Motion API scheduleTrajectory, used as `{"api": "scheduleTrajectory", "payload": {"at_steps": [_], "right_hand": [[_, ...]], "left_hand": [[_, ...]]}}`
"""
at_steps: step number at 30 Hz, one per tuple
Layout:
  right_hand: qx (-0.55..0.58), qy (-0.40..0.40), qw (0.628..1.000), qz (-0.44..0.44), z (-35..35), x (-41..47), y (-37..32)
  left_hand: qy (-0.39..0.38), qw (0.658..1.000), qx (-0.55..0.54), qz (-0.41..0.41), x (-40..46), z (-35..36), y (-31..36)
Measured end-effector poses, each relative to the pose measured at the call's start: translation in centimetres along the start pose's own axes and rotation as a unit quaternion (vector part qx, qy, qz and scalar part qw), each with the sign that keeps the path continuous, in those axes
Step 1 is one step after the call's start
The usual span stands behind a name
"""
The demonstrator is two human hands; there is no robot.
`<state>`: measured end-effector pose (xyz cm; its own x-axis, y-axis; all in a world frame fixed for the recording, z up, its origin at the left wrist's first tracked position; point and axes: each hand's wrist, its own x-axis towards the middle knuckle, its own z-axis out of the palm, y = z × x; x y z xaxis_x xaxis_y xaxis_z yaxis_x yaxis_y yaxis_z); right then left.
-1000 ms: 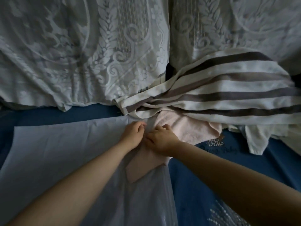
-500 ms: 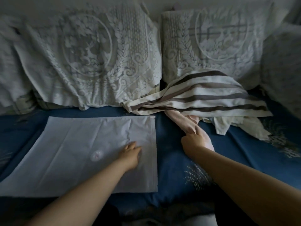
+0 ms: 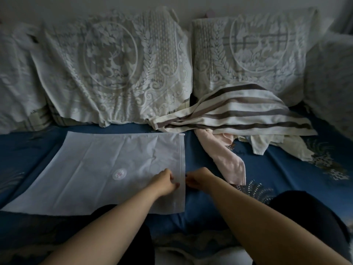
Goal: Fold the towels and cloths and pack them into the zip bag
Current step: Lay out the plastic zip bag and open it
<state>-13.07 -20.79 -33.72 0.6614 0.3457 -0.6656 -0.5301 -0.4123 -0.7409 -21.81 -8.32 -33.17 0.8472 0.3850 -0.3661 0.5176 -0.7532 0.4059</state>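
Lying flat on the blue bed sheet (image 3: 210, 213) is the big pale zip bag (image 3: 99, 165), and both hands meet at its right edge. The left hand (image 3: 164, 181) rests on the bag just inside that edge, with its fingers curled and pinching the plastic by the zip strip. The right hand (image 3: 198, 177) sits just off the same edge, fingers curled in toward the strip. I cannot tell if it really has hold of the edge. A small round white mark (image 3: 119, 174) shows on the bag, near the left hand.

Right of the bag lies a pink towel (image 3: 227, 159), long and loose, not folded. Its far end goes under a striped towel (image 3: 244, 113), white with brown bands, which is heaped up right of the bag and behind the pink one. A white cloth (image 3: 267, 144) pokes out from under the striped towel. Behind the bag, two pillows in white lace covers (image 3: 114, 73) lean along the back of the bed.
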Motion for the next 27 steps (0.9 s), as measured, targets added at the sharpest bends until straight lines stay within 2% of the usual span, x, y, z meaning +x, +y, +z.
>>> {"api": "scheduleTrajectory", "payload": {"at_steps": [4,6,9,13,17,21,27], "right_hand": [[-0.127,0.014,0.991,-0.029,1.1,1.0,-0.7],[-0.141,0.005,0.990,-0.009,1.2,1.0,-0.8],[-0.084,-0.025,0.996,0.007,0.5,0.9,-0.6],[0.001,-0.073,0.997,-0.027,-0.8,1.3,0.2],[-0.009,-0.092,0.993,-0.078,-0.6,1.6,1.1],[0.015,-0.107,0.986,-0.127,-0.2,2.0,1.8],[0.022,-0.084,0.975,-0.206,0.0,2.1,3.2]], "left_hand": [[-0.007,0.999,-0.051,-0.002,0.8,0.2,-0.4],[0.030,0.999,-0.038,0.003,1.3,0.3,0.1],[0.069,0.997,-0.033,0.024,2.3,0.3,0.8],[-0.005,0.993,-0.105,0.052,3.1,0.3,0.9],[-0.035,0.991,-0.110,0.066,3.3,1.1,0.5],[-0.049,0.978,-0.198,0.044,2.8,0.8,0.8],[-0.079,0.965,-0.250,0.029,1.8,0.3,2.0]]}}
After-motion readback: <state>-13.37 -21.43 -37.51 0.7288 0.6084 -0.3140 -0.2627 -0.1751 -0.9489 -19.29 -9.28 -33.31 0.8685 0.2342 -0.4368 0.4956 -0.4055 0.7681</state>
